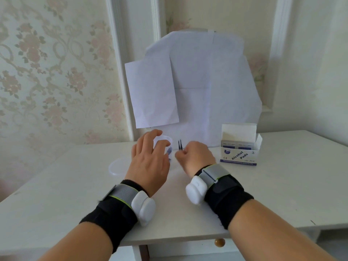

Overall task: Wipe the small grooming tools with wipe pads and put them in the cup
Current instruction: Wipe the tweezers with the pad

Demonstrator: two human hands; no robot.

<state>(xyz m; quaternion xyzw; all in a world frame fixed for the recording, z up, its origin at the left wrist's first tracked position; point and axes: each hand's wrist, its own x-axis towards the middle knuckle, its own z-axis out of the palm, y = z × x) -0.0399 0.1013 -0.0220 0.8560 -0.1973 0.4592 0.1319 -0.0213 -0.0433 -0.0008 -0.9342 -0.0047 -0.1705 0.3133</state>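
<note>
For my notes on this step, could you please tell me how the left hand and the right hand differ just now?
The left hand is spread, fingers relaxed over the clear cup, gripping nothing; the right hand is curled, pinching dark tweezers that point up. The left hand reaches farther back than the right hand. Both wear black wrist straps.

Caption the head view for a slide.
Right hand holds dark tweezers; left hand reaches over clear cup beside alcohol pads box.

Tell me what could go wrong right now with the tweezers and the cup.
The left hand reaches over the clear cup with spread fingers; a nudge could tip so light a cup. The right hand pinches the dark tweezers low, tips up, so they might slip or miss the cup's mouth. No pad shows out of the alcohol pads box, so wiping may get skipped.
</note>
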